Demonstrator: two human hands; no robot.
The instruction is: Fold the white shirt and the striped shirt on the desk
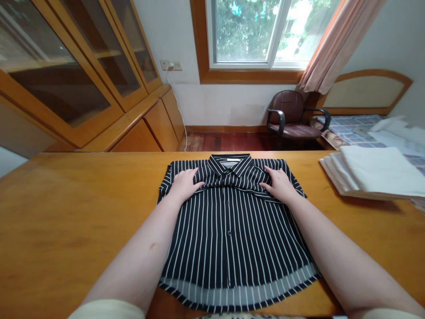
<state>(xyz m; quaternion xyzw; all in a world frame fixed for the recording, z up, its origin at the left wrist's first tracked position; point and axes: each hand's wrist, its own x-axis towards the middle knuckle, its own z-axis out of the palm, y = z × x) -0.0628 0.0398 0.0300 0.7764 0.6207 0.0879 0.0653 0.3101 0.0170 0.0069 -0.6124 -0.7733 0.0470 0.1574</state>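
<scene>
A black shirt with white stripes (pixel 229 239) lies front up on the wooden table, its collar (pixel 229 165) at the far edge and its curved hem toward me. Dark buttons run down the middle. My left hand (pixel 185 185) rests on the left chest area near the shoulder, thumb and fingers apart. On the opposite side of the chest, my right hand (pixel 279 185) lies with its thumb and fingers spread. Between the two hands the cloth is bunched into a crosswise ridge. Part of the hem is turned, showing a paler inner side.
A stack of folded white cloth or sheets (pixel 381 173) sits at the table's right end. The wooden table (pixel 83 212) ends just past the collar. Beyond are a maroon armchair (pixel 292 115), a bed (pixel 355 126) and, at left, a glass-door cabinet (pixel 122 110).
</scene>
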